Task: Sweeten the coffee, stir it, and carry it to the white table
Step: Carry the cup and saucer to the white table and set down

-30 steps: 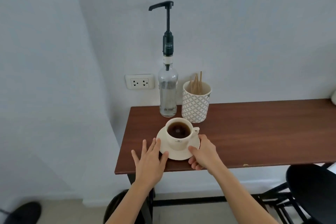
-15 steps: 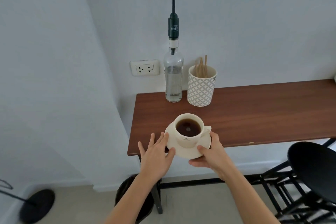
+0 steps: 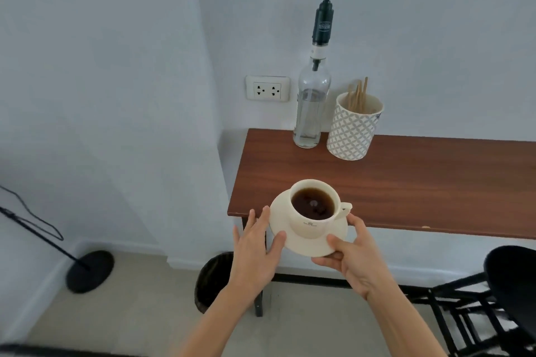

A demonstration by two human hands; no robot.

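Note:
A cream cup of dark coffee (image 3: 312, 202) stands on a cream saucer (image 3: 304, 243), lifted off the brown table (image 3: 420, 182) and hanging over its front left corner. My right hand (image 3: 352, 255) grips the saucer's right rim, thumb on top and fingers beneath. My left hand (image 3: 255, 243) rests against the saucer's left rim with fingers spread and its thumb touching the edge. At the back of the table stand a clear syrup pump bottle (image 3: 311, 107) and a patterned cup of wooden stirrers (image 3: 355, 127).
A wall socket (image 3: 267, 88) sits left of the bottle. A dark bin (image 3: 213, 281) stands under the table corner. A black lamp base (image 3: 90, 271) is on the floor at left. A black stool (image 3: 510, 272) and dark frame stand at lower right.
The cup and saucer have been lifted off the table and drawn back toward me past its front edge. Both hands came along, and my view has pulled away from the table.

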